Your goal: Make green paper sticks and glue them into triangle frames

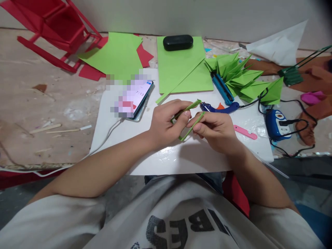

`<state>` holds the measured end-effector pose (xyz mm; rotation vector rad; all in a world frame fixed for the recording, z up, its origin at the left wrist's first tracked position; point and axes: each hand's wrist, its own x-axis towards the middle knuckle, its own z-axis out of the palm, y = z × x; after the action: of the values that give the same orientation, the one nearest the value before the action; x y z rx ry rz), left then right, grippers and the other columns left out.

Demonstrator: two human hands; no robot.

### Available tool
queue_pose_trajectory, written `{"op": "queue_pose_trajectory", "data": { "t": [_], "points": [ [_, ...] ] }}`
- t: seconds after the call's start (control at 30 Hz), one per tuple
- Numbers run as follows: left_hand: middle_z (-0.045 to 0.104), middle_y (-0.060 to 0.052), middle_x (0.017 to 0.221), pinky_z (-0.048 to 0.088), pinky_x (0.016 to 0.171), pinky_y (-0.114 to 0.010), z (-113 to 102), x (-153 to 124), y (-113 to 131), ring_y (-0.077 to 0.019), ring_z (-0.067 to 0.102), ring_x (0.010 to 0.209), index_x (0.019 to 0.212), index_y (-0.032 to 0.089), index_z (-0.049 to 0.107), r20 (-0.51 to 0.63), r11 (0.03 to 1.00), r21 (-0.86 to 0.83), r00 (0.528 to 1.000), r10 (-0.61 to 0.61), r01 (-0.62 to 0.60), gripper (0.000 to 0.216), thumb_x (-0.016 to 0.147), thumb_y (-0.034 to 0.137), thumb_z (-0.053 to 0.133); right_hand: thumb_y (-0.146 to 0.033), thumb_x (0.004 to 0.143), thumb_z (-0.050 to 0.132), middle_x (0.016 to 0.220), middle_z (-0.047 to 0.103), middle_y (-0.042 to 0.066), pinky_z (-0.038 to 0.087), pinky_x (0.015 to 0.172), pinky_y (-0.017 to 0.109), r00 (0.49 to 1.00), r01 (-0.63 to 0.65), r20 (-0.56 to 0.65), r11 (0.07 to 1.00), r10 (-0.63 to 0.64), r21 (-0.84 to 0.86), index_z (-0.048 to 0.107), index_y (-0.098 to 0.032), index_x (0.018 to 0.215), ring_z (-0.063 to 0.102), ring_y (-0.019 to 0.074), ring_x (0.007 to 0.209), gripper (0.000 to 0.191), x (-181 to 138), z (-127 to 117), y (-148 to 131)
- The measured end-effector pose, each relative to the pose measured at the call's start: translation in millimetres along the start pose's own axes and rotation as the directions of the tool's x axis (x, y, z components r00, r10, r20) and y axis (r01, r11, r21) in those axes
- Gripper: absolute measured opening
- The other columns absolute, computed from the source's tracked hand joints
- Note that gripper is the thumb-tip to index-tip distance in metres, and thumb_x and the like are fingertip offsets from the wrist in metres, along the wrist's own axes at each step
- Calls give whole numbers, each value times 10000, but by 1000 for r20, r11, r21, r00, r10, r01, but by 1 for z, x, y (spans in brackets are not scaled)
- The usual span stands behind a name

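My left hand is closed on a thin green paper strip that sticks out up and to the right. My right hand pinches a second green paper strip that slants down to the left. Both hands meet over a white board on the table. A blue glue gun lies just beyond my right hand. A pile of folded green paper pieces sits behind it.
A phone on a white cable lies left of my hands. Green paper sheets with a black case lie at the back. A red wooden frame stands far left. A pink tool and blue charger lie right.
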<state>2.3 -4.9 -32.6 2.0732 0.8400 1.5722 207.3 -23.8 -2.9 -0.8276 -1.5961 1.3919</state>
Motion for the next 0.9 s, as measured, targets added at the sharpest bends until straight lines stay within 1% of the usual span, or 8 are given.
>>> {"op": "queue_pose_trajectory", "data": {
  "t": [0.2,0.4,0.5,0.63,0.7,0.8,0.87,0.9],
  "points": [
    [813,-49,856,594,745,-358,-1,0,3,-205,744,773,1185,249,857,17,999,38,999,-29,29,318,1141,456,620,-480,1067,816,733,677,-8,476,686,285,996,79,-23,994,-81,-77,815,-195,831,557,115,660,370,0,1,0],
    [821,-62,899,602,748,-374,0,-3,1,-217,743,762,1220,285,878,72,999,19,996,-46,44,412,1133,577,600,-575,1084,764,717,645,-6,483,694,303,988,106,-97,982,-122,-153,802,-208,849,553,132,672,437,-1,2,-1],
    [815,-67,891,603,742,-378,2,-6,2,-219,739,767,1192,277,878,58,996,43,995,-80,78,423,1130,588,599,-597,1069,774,730,670,-1,507,675,297,988,57,-135,988,-77,-146,811,-209,882,587,134,666,433,-4,4,0],
    [790,-59,855,603,745,-379,3,-6,7,-214,732,762,1165,264,869,8,991,12,991,-134,134,387,1138,545,605,-533,1070,770,776,724,9,549,619,289,988,-81,-138,993,69,-85,827,-196,982,647,136,624,353,-6,8,3],
    [762,-43,822,597,729,-377,3,-4,7,-209,720,748,1156,277,866,-40,974,-10,973,-228,227,395,1144,568,599,-458,1076,749,802,735,16,557,611,294,980,-121,-171,987,102,-103,823,-190,1008,657,141,624,287,-6,7,6],
    [712,-18,772,537,607,-362,3,1,-3,-175,629,637,1152,296,857,-126,921,-98,914,-386,376,412,1125,637,627,-345,1073,712,831,735,26,542,640,301,969,-126,-235,969,74,-214,820,-185,1055,648,148,659,193,-2,1,10],
    [681,-2,742,434,497,-354,2,4,-15,-142,516,551,1153,308,851,-172,886,-211,877,-449,412,384,1102,647,676,-255,1026,733,882,750,30,529,680,304,979,-109,-200,936,43,-333,822,-194,1121,634,151,702,144,0,-2,11],
    [673,4,741,387,463,-356,2,6,-22,-131,475,535,1157,321,845,-176,867,-269,864,-473,419,356,1095,639,698,-206,991,749,924,764,31,525,701,303,989,-87,-146,917,32,-390,821,-202,1159,627,149,719,183,1,-4,12]
  ]
}}
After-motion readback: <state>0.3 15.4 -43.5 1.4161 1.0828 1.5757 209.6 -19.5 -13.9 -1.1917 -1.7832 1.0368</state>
